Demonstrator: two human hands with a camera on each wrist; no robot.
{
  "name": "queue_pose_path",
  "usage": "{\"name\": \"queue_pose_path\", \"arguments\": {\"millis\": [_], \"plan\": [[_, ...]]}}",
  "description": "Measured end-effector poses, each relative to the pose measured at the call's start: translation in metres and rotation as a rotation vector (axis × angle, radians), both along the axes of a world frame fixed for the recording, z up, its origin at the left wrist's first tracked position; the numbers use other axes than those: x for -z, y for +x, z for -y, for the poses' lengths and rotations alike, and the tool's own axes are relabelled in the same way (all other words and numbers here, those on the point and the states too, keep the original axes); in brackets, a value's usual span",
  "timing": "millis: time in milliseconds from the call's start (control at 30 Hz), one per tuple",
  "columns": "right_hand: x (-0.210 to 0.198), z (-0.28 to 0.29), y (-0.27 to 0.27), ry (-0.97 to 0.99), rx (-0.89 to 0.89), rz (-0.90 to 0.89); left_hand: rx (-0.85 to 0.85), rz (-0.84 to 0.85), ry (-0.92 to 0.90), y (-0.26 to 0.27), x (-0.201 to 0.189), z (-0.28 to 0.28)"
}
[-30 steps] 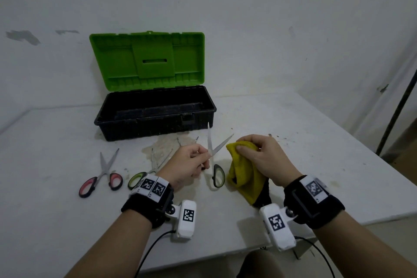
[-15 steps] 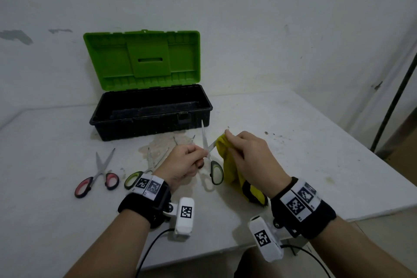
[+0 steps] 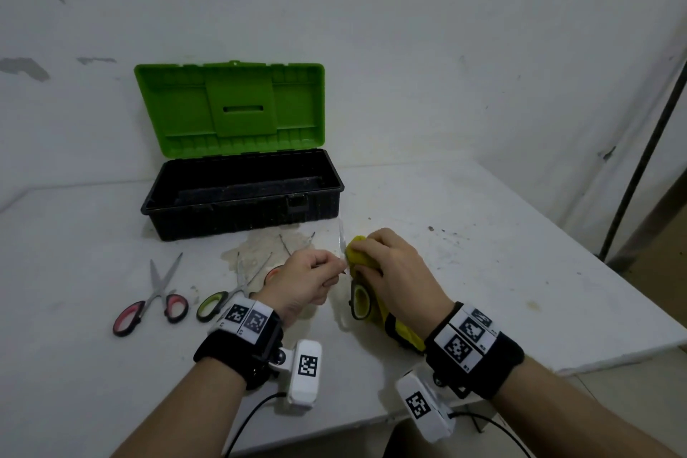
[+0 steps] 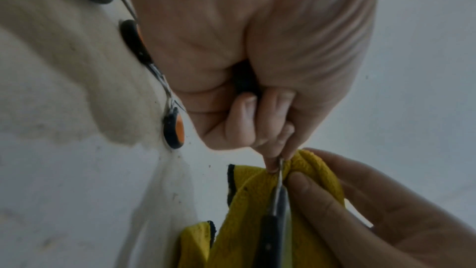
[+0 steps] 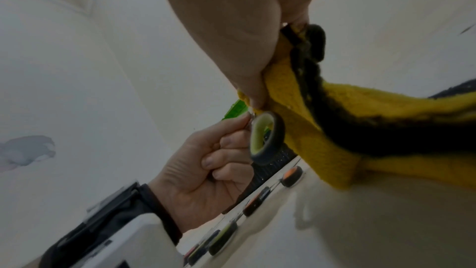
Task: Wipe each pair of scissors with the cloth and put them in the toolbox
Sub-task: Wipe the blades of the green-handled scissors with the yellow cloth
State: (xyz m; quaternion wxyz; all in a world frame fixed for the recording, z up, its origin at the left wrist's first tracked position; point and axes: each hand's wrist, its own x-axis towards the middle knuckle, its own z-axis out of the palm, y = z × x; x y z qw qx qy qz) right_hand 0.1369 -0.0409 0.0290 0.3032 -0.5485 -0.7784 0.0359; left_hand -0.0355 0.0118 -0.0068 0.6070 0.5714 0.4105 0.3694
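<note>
My left hand (image 3: 334, 270) pinches a pair of green-handled scissors (image 3: 360, 303) near the pivot, held above the table with one bare blade (image 3: 341, 242) pointing up. My right hand (image 3: 366, 253) grips the yellow cloth (image 3: 403, 331) and has it wrapped round the other blade. In the left wrist view the cloth (image 4: 252, 201) folds over the metal just past my left fingertips (image 4: 273, 162). The right wrist view shows the handle loop (image 5: 265, 140) beside the cloth (image 5: 335, 121). The black toolbox (image 3: 241, 214) stands with its green lid (image 3: 230, 108) raised, its interior dark.
On the table to the left lie pink-handled scissors (image 3: 156, 296) and another green-handled pair (image 3: 226, 294). An orange-handled pair (image 4: 175, 129) lies under my left hand on a stained patch (image 3: 260, 245). The table edge is near my wrists; a dark pole (image 3: 643, 115) stands at the right.
My right hand has brought the cloth in over one blade and slid it towards the pivot. Both blades were bare a second ago; only one shows now. The left hand barely moved.
</note>
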Motion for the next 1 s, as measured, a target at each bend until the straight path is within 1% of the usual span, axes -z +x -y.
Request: {"name": "queue_pose_path", "arguments": {"millis": [100,200,367,533,600,700,800,833,900,1000], "plan": [[0.0,0.002,-0.001,0.051,-0.014,-0.029,-0.013,0.014,-0.005,0.001,-0.002,0.0],[0.001,0.004,-0.002,-0.02,-0.021,-0.071,-0.009,0.023,-0.003,0.0,-0.003,-0.001],[0.009,0.003,-0.003,0.019,-0.034,-0.023,-0.006,0.023,0.01,0.0,-0.001,0.0],[0.008,-0.001,0.0,0.055,-0.017,-0.006,-0.015,-0.009,0.051,-0.001,0.0,0.001],[0.006,-0.007,0.004,0.047,0.017,-0.014,-0.023,-0.012,0.054,-0.001,-0.001,0.0],[0.0,-0.02,0.017,0.043,0.106,-0.073,-0.04,-0.021,0.048,-0.002,-0.001,0.0],[-0.009,-0.026,0.029,0.102,0.174,-0.156,-0.057,-0.027,0.015,-0.003,0.001,0.0],[-0.011,-0.024,0.029,0.137,0.163,-0.169,-0.059,-0.01,0.0,-0.004,0.001,0.0],[-0.014,-0.015,0.02,0.163,0.065,-0.136,-0.053,0.037,-0.026,-0.003,-0.001,-0.001],[-0.003,-0.003,0.003,0.089,-0.094,0.023,-0.028,0.065,-0.026,-0.001,-0.003,-0.001]]}}
